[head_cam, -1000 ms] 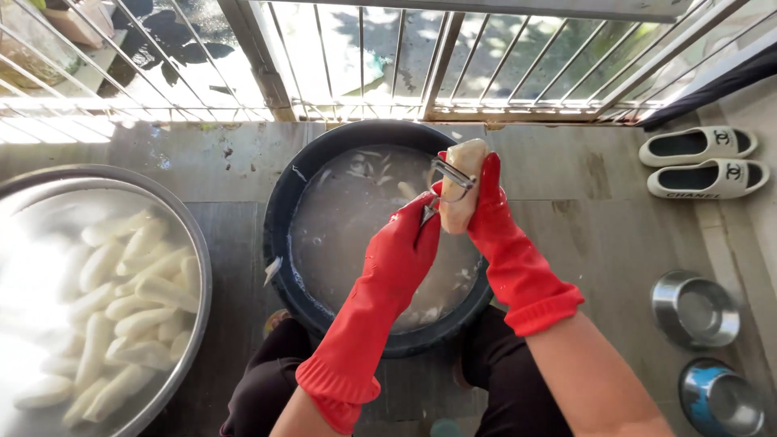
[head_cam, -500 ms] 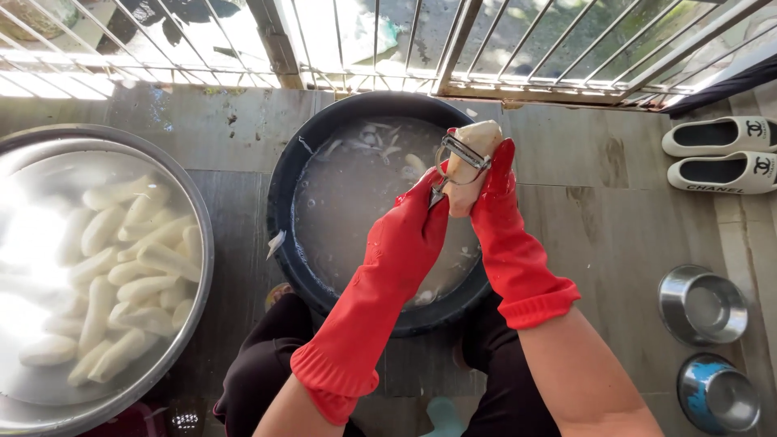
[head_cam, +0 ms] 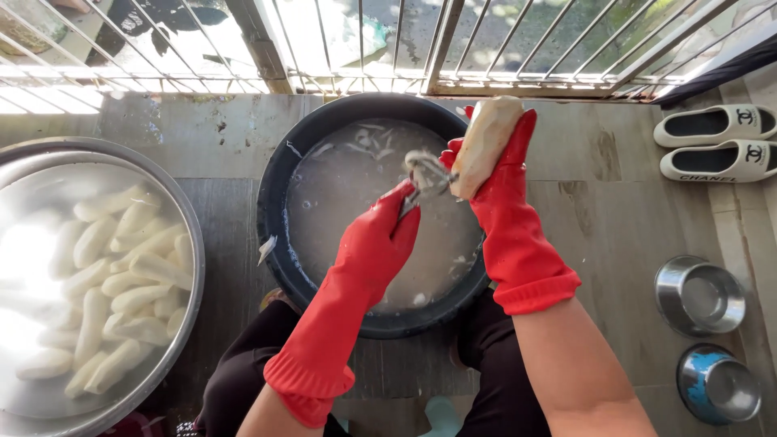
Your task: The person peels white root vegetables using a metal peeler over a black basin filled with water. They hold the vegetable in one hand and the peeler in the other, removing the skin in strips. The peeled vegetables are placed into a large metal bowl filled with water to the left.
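Radish [head_cam: 486, 142], pale and partly peeled, is held tilted above the far right rim of a black round basin [head_cam: 279, 243], gripped from behind by the right hand [head_cam: 506, 174] in a red rubber glove, its fingers wrapped round the root. The left hand [head_cam: 380, 239], gloved in the same red, is clamped on the handle of a metal peeler [head_cam: 425, 178], whose blade end lies against the radish's lower left side. Both hands hang over the basin, which is filled with cloudy grey water and has thin strips of peel floating near its far side; one strip clings to its left rim.

To the left of the basin, just beside it, a wide steel bowl [head_cam: 190, 235] sits on the floor, holding water and a heap of white peeled radishes [head_cam: 121, 283]. The floor is of grey-brown planks [head_cam: 615, 218]. Along its far edge runs a metal railing [head_cam: 518, 48] with bright sunlight behind. At the far right corner of the floor a pair of white slippers [head_cam: 716, 142] lies side by side. Near the right edge, closer to the person, stand two small steel bowls [head_cam: 700, 295], one behind the other, the nearer one bluish inside. The person's knees in black trousers [head_cam: 243, 372] straddle the basin's near side.
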